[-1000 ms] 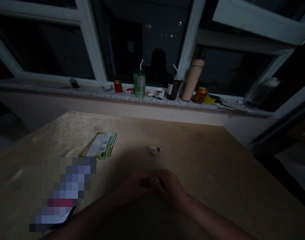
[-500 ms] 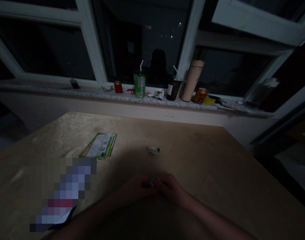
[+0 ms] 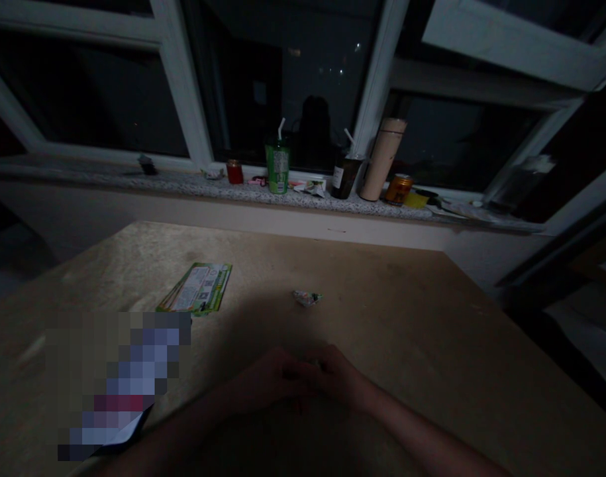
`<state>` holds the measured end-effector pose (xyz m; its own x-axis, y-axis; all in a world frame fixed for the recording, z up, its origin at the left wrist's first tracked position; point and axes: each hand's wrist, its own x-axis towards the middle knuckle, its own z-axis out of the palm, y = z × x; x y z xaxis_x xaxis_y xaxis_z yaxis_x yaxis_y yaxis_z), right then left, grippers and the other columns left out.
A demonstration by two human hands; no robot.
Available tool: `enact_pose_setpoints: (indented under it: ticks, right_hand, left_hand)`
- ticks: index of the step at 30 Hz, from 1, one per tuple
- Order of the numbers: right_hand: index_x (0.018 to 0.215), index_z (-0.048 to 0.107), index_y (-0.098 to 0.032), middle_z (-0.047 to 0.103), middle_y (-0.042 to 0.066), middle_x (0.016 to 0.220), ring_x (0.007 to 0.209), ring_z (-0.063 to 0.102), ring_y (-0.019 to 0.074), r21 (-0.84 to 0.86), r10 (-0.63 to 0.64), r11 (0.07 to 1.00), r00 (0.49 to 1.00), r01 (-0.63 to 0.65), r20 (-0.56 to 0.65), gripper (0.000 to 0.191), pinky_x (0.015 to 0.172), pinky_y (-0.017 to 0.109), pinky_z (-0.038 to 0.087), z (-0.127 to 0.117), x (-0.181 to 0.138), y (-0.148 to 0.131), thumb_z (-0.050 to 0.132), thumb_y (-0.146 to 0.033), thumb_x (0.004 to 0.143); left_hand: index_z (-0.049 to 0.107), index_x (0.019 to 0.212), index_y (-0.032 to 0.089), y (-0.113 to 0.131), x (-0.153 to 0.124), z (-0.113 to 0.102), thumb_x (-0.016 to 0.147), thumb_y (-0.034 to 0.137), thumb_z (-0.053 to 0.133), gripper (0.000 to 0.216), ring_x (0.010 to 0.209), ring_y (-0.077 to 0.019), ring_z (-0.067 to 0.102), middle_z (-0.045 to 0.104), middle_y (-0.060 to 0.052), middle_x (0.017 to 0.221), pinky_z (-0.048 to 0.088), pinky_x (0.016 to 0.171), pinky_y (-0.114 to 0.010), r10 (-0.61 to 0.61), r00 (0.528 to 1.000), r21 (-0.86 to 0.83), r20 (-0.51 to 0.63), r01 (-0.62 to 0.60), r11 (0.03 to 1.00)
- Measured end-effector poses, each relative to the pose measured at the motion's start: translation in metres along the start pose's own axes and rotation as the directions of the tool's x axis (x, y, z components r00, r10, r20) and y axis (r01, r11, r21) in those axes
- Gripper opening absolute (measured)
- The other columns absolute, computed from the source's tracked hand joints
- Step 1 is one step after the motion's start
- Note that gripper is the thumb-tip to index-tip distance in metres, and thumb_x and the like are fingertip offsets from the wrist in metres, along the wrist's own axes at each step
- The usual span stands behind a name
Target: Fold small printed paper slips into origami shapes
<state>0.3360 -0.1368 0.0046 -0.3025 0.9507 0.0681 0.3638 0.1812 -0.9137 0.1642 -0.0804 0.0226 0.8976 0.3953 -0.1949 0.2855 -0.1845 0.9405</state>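
My left hand (image 3: 270, 377) and my right hand (image 3: 340, 374) meet fingertip to fingertip low on the wooden table (image 3: 406, 311), in deep shadow. Both are closed around a tiny folded piece of paper that is almost wholly hidden between the fingers. A small folded paper shape (image 3: 307, 298) lies on the table a little beyond my hands. Farther left lies a flat stack of green printed paper slips (image 3: 196, 297).
On the stone windowsill (image 3: 134, 179) stand a green cup with a straw (image 3: 277, 165), a small red jar (image 3: 234, 171), a dark cup with a straw (image 3: 344, 175), a tall beige flask (image 3: 382, 159) and an orange can (image 3: 399, 189). A blurred patch (image 3: 118, 384) covers something at lower left.
My hands have closed tighter together and slid slightly toward me. The pale paper that showed between the fingers is now nearly covered. Nothing else on the table moved.
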Motion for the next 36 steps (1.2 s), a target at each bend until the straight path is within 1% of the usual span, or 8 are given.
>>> enact_pose_setpoints:
  ticks: [3, 6, 9, 13, 17, 27, 31, 36]
  right_hand:
    - [0.066, 0.064, -0.015, 0.055, -0.001, 0.054, 0.051, 0.046, 0.0090, -0.032, -0.012, 0.999, 0.997, 0.015, 0.080, 0.056, 0.049, 0.019, 0.034, -0.001, 0.001, 0.002, 0.037, -0.056, 0.092]
    - [0.071, 0.067, -0.016, 0.061, 0.001, 0.060, 0.056, 0.052, 0.0107, -0.003, -0.040, 0.999, 0.996, 0.040, 0.075, 0.057, 0.051, 0.019, 0.037, -0.002, 0.002, 0.004, 0.032, -0.053, 0.095]
    - [0.067, 0.063, -0.015, 0.057, 0.000, 0.058, 0.054, 0.050, 0.0106, 0.035, -0.048, 0.998, 0.998, 0.047, 0.036, 0.058, 0.049, 0.019, 0.036, -0.004, 0.003, 0.005, 0.033, -0.057, 0.093]
    - [0.060, 0.057, -0.014, 0.050, -0.002, 0.053, 0.050, 0.042, 0.0088, 0.052, -0.042, 0.998, 0.997, 0.039, 0.059, 0.059, 0.047, 0.019, 0.033, -0.007, 0.005, 0.001, 0.036, -0.061, 0.090]
    - [0.061, 0.058, -0.015, 0.048, -0.002, 0.053, 0.048, 0.040, 0.0084, 0.068, -0.040, 0.997, 0.996, 0.035, 0.076, 0.059, 0.045, 0.019, 0.031, -0.007, 0.004, -0.001, 0.036, -0.060, 0.090]
    - [0.058, 0.050, -0.015, 0.040, -0.003, 0.054, 0.050, 0.034, 0.0079, 0.079, -0.071, 0.994, 0.997, 0.073, -0.027, 0.056, 0.047, 0.019, 0.028, -0.003, 0.002, 0.006, 0.037, -0.060, 0.090]
    - [0.058, 0.049, -0.016, 0.041, -0.003, 0.054, 0.050, 0.034, 0.0086, 0.141, -0.056, 0.988, 0.998, 0.061, -0.043, 0.058, 0.047, 0.021, 0.028, -0.005, 0.005, 0.006, 0.036, -0.063, 0.089]
    - [0.058, 0.048, -0.017, 0.041, -0.002, 0.056, 0.052, 0.035, 0.0095, 0.164, -0.029, 0.985, 0.992, 0.049, -0.120, 0.059, 0.049, 0.022, 0.030, -0.007, 0.007, 0.012, 0.035, -0.067, 0.087]
  left_hand:
    - [0.074, 0.095, 0.021, -0.002, 0.001, 0.001, 0.086, 0.035, 0.057, 0.023, 0.064, -0.0179, 0.064, 0.069, 0.000, 0.070, 0.045, 0.061, -0.022, 0.009, 1.000, -0.007, 0.013, -0.009, 1.000]
    - [0.073, 0.092, 0.019, -0.003, 0.003, 0.001, 0.089, 0.042, 0.053, 0.030, 0.064, -0.0178, 0.064, 0.069, -0.001, 0.069, 0.045, 0.061, -0.022, 0.016, 1.000, -0.001, -0.001, -0.016, 1.000]
    - [0.072, 0.078, 0.018, -0.004, 0.002, 0.000, 0.092, 0.048, 0.047, 0.041, 0.064, -0.0174, 0.063, 0.068, -0.002, 0.067, 0.044, 0.062, -0.022, 0.026, 1.000, 0.012, -0.012, -0.026, 1.000]
    - [0.070, 0.067, 0.017, -0.006, 0.001, 0.000, 0.092, 0.051, 0.046, 0.049, 0.055, -0.0146, 0.056, 0.063, 0.000, 0.057, 0.039, 0.057, -0.020, 0.038, 0.999, 0.050, -0.032, -0.036, 0.998]
    - [0.069, 0.070, 0.016, -0.012, 0.002, 0.003, 0.092, 0.052, 0.046, 0.048, 0.052, -0.0138, 0.052, 0.059, 0.001, 0.055, 0.036, 0.054, -0.020, 0.045, 0.997, 0.076, -0.060, -0.040, 0.996]
    - [0.066, 0.077, 0.015, -0.013, 0.003, 0.004, 0.091, 0.055, 0.044, 0.049, 0.047, -0.0125, 0.047, 0.053, 0.003, 0.050, 0.034, 0.049, -0.020, 0.031, 0.995, 0.080, -0.095, -0.023, 0.997]
    - [0.063, 0.074, 0.015, -0.010, 0.005, 0.004, 0.091, 0.058, 0.041, 0.051, 0.047, -0.0122, 0.045, 0.052, 0.003, 0.051, 0.032, 0.047, -0.020, 0.010, 0.991, 0.063, -0.130, -0.002, 0.998]
    - [0.054, 0.059, 0.017, -0.008, 0.006, 0.002, 0.090, 0.057, 0.040, 0.053, 0.046, -0.0114, 0.043, 0.049, 0.003, 0.050, 0.030, 0.047, -0.021, -0.034, 0.982, 0.067, -0.185, 0.047, 0.997]
